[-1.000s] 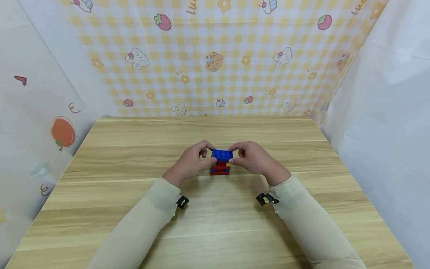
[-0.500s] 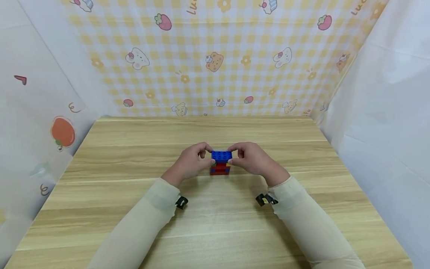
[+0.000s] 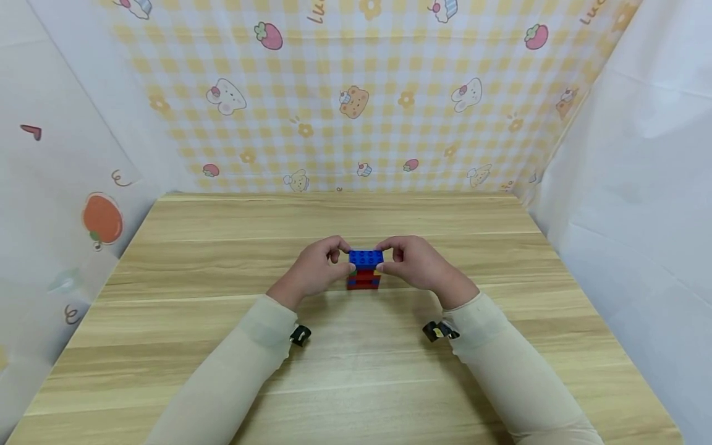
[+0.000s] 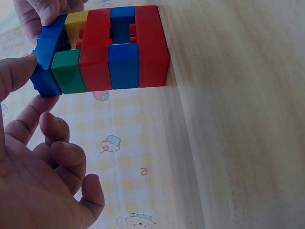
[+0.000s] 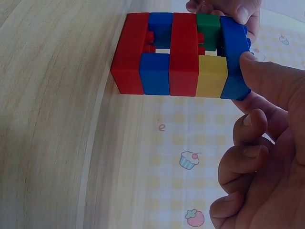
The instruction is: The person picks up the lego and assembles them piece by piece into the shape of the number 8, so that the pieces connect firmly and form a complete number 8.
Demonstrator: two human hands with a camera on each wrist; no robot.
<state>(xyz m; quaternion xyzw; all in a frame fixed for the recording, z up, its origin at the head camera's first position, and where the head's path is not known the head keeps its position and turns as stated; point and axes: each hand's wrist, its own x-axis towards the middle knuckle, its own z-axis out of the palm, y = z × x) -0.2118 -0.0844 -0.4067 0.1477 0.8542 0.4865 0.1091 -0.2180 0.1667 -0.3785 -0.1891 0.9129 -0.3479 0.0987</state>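
Note:
A small tower of toy building bricks stands mid-table. Its base is a long red brick (image 4: 153, 47), topped by two short blue bricks (image 5: 155, 74) with a gap between them. Another long red brick (image 4: 97, 52) lies across these. Above it sit a green brick (image 4: 69, 71) on the left and a yellow brick (image 5: 213, 76) on the right. A long blue brick (image 3: 366, 259) caps the tower, studs up. My left hand (image 3: 314, 269) pinches its left end between thumb and index finger. At its right end my right hand (image 3: 419, 264) pinches likewise, other fingers curled loosely.
The wood-grain table (image 3: 356, 371) runs back to a yellow checked cloth wall (image 3: 356, 62). White sheets (image 3: 634, 185) hang along both sides. Dark wrist straps show at the left cuff (image 3: 278, 321) and the right cuff (image 3: 473, 321).
The long blue brick has settled slightly lower and a touch left, squarer over the tower. Both hands have moved with it, keeping their pinch at its ends.

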